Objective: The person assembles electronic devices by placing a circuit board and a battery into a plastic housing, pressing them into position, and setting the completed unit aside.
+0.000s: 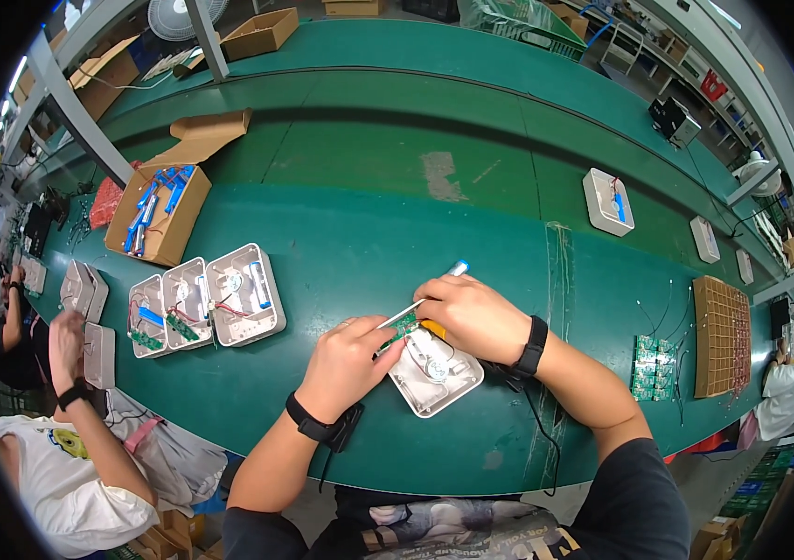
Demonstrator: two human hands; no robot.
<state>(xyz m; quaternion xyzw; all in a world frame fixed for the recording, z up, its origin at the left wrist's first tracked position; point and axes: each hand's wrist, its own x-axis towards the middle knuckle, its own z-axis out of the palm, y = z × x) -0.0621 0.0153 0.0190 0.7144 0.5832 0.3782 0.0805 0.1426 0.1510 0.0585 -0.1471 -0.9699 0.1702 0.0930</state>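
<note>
The left hand (346, 362) closes thumb and fingers on a green board (404, 326), holding it at the upper left end of a white case (460, 381). The right hand (467, 315) curls narrow over the board's other side; what its fingertips grip is hidden, so I cannot tell. A blue cell (459, 268) pokes out just beyond its knuckles. The case lies open on the bench (341, 224), below and between the hands, with a round white part (436, 371) inside.

To the left, well apart from the left hand, stand three open cases (254, 329) with wiring and cells; behind them is a carton (190, 224) of blue cells. To the right, well apart, lie green boards (654, 367) beside a brown tray (714, 336). Across the bench runs a green lane (360, 140) carrying another case (611, 224).

The bench's near edge curves close to the person's body. A co-worker (80, 467) sits at the left, arm raised near further cases (99, 355); another person (784, 399) is at the far right. Green bench top separates the hands from the side groups.
</note>
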